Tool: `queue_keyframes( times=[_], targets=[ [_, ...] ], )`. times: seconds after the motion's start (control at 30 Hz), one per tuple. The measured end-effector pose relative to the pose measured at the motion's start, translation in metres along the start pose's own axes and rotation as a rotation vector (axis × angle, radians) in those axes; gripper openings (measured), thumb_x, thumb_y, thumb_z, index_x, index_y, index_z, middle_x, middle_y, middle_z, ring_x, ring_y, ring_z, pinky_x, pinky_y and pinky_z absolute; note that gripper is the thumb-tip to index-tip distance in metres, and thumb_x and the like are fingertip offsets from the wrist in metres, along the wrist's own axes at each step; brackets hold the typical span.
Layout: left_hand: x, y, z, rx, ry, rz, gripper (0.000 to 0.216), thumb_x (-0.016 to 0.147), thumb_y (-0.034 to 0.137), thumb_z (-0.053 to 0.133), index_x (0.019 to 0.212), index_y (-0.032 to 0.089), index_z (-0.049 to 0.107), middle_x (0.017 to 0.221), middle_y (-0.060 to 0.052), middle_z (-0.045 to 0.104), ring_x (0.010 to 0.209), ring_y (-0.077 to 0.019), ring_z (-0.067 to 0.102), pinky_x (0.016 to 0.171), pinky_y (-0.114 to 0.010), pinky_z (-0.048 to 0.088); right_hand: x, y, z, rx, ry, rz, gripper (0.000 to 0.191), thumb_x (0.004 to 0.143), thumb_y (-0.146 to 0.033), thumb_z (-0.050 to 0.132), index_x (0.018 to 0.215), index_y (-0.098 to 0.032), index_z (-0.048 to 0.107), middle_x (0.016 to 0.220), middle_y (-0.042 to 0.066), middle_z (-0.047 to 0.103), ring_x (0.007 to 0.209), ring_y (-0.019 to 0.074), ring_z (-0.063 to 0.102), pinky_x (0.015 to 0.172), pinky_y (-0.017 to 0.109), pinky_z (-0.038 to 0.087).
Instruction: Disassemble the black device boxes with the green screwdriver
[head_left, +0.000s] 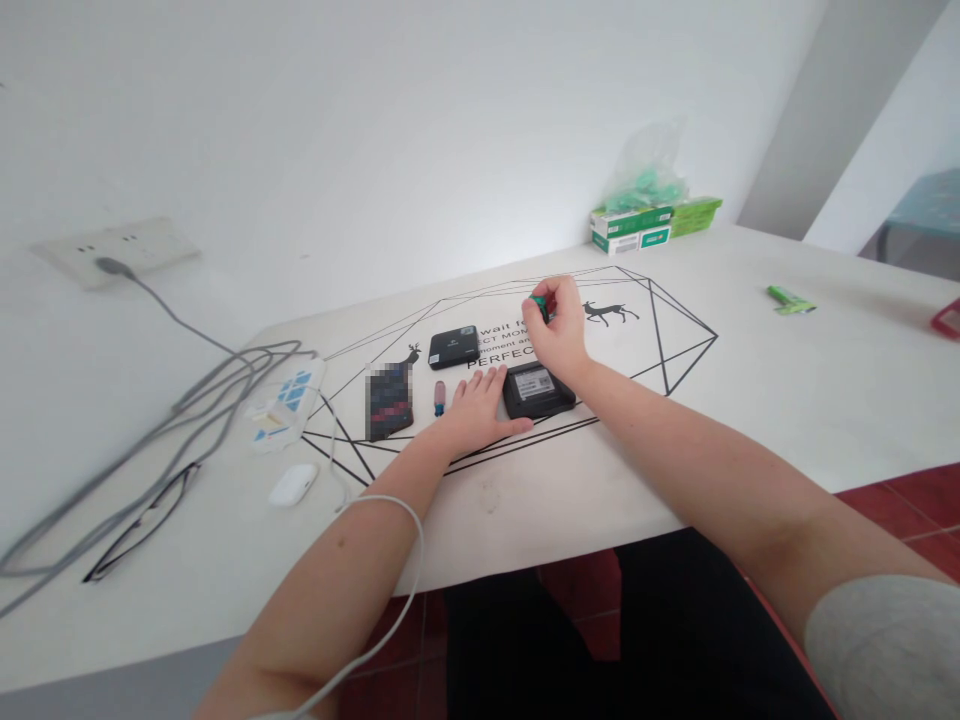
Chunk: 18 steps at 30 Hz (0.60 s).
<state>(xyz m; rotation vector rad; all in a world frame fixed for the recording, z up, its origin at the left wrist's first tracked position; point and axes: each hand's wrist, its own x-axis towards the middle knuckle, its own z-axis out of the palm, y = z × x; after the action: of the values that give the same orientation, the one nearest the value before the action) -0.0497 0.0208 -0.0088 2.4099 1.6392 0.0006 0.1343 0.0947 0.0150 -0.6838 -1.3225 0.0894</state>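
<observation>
My left hand (481,408) lies flat on the table with its fingers spread. Its thumb rests along the near edge of a black box-shaped device (537,390), whose upper face carries a pale printed label. My right hand (556,325) is closed in a pinch just above and behind that device. Between its thumb and fingers shows a small green object (538,303), mostly covered by the hand, so its kind is unclear. A screwdriver with a pinkish handle and blue end (439,398) lies left of my left hand. Behind it sits another flat black box (454,346).
A phone (390,400) lies on the left. Further left are a white earbud case (292,485), a power strip (289,400), glasses (142,525) and grey cables (187,400). Green boxes (634,220) under a plastic bag (646,180) stand at the back; a green packet (790,300) lies right.
</observation>
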Motion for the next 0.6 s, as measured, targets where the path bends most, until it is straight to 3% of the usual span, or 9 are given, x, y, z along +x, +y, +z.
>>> queue_keyframes(
  times=[0.17,0.3,0.47,0.6],
  targets=[
    [0.0000,0.0004,-0.0007,-0.001,-0.002,0.005,0.118,0.084,0.088,0.047,0.170,0.016,0.009,0.177,-0.019,0.011,0.164,-0.0410,0.008,0.130,-0.059,0.012,0.0033,0.0043,0.0022,-0.022,0.059,-0.077,0.014,0.089,-0.020,0.060,0.093,-0.026,0.047,0.093,0.003,0.052,0.091,0.0211,0.056,0.085,0.041,0.050],
    [0.0000,0.0007,-0.0011,-0.003,-0.002,0.001,0.119,0.084,0.088,0.047,0.170,0.015,0.009,0.177,-0.019,0.012,0.164,-0.0409,0.007,0.130,-0.058,0.012,0.0034,0.0066,0.0039,0.044,0.037,-0.036,0.013,0.092,-0.022,0.061,0.096,-0.026,0.049,0.099,0.004,0.060,0.100,0.0220,0.063,0.094,0.044,0.051],
    [0.0014,-0.0018,0.0015,0.004,0.009,0.011,0.120,0.084,0.089,0.047,0.170,0.014,0.009,0.177,-0.019,0.012,0.164,-0.0416,0.007,0.130,-0.059,0.012,0.0011,0.0027,0.0002,0.030,-0.006,0.099,0.010,0.099,-0.033,0.057,0.096,-0.024,0.061,0.091,0.003,0.071,0.086,0.0206,0.068,0.085,0.041,0.053],
    [0.0013,-0.0018,0.0016,0.008,0.013,0.011,0.120,0.084,0.089,0.046,0.170,0.015,0.009,0.177,-0.019,0.012,0.164,-0.0419,0.008,0.130,-0.060,0.012,0.0027,0.0038,-0.0016,0.034,0.021,0.061,0.020,0.100,-0.025,0.048,0.095,-0.024,0.067,0.094,0.005,0.074,0.091,0.0215,0.068,0.086,0.041,0.054]
  ],
)
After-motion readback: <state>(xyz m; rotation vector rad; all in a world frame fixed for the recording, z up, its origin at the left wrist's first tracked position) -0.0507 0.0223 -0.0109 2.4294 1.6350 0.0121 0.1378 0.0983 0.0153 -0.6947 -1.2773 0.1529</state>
